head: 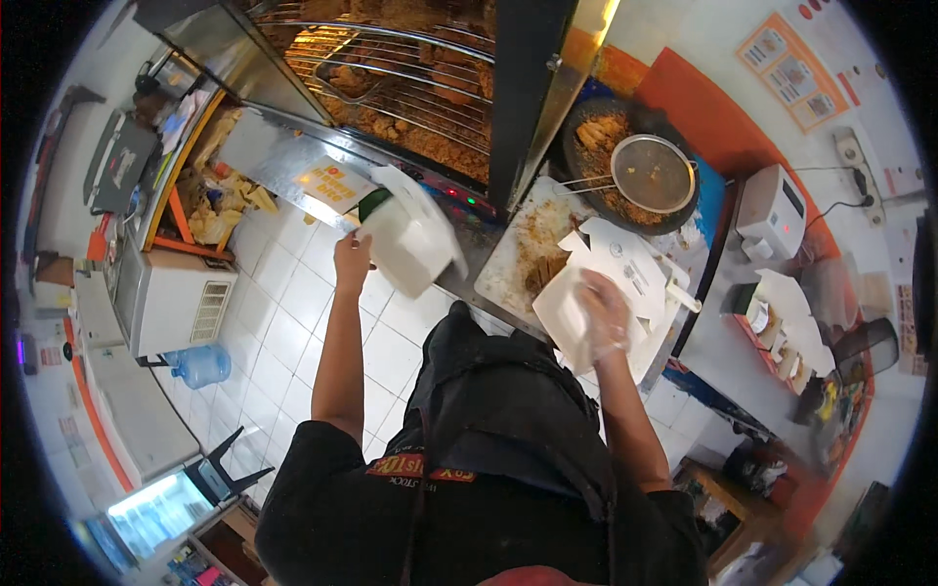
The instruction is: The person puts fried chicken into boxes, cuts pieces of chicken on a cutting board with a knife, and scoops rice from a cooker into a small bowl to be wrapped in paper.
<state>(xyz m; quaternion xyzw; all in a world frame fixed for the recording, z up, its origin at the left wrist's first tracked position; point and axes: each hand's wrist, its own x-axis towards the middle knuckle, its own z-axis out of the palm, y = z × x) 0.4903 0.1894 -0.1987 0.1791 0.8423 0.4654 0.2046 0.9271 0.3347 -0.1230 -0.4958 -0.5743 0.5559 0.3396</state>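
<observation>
My left hand (354, 258) grips the edge of a white cardboard takeaway box (414, 245), which is blurred and tilted above the tiled floor beside the counter. My right hand (607, 313) wears a clear plastic glove and is blurred at a second open white takeaway box (560, 311). Whether the fingers hold anything there cannot be made out. This second box overhangs the front edge of the crumb-strewn white board (524, 245). Its printed lid flap (623, 260) is folded out toward the back.
A glass-doored warming cabinet (396, 80) holds fried food on wire racks. Behind the board, a wire-mesh strainer (654, 174) rests on a dark stone mortar (586, 165). A filled takeaway box (780, 333) and a small white printer (769, 212) stand right. A blue water jug (201, 366) lies on the floor.
</observation>
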